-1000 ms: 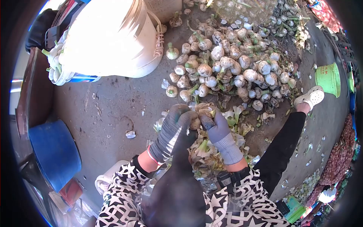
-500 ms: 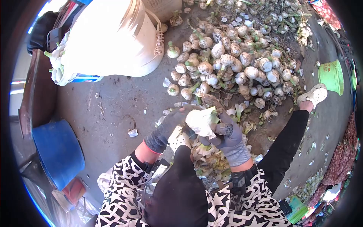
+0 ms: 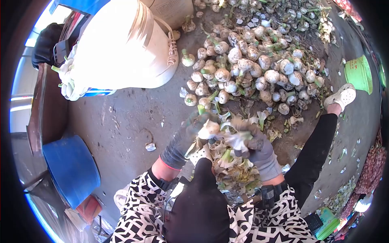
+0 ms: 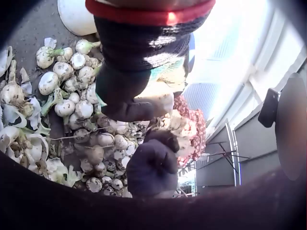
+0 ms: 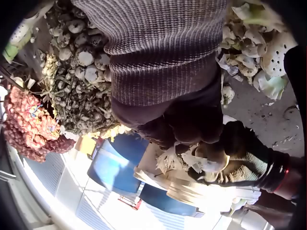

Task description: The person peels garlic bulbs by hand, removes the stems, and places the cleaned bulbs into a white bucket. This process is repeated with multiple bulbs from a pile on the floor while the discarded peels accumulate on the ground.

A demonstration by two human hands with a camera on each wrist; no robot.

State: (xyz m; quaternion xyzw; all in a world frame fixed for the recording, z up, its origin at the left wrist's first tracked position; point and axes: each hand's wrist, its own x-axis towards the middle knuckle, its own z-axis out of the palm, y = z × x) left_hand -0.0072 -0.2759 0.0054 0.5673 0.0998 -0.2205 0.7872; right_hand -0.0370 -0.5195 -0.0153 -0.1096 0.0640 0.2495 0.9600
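In the head view my gloved left hand point(image 3: 188, 131) grips a garlic bulb point(image 3: 210, 129), its pale side facing up and a green stem end showing above the fingers. Close to its right, my gloved right hand point(image 3: 259, 146) pinches a blurred strip of papery garlic skin point(image 3: 239, 141). The left wrist view shows the bulb point(image 4: 160, 98) under the curled left fingers, with the right hand point(image 4: 152, 167) just below. Seen from the right wrist, loose husk point(image 5: 170, 160) hangs by the right fingers, beside the left hand point(image 5: 244, 160).
A heap of soil-marked garlic bulbs point(image 3: 259, 73) lies ahead. Peeled skins point(image 3: 237, 174) pile up between the feet. A white bucket point(image 3: 158, 69) stands at the upper left, a blue tub point(image 3: 73, 170) on the left, and a green bucket point(image 3: 358, 75) at the right.
The hands were together on the bulb a second ago. Half a second ago a broad white skin flap showed between them; now the right hand is apart to the right with skin.
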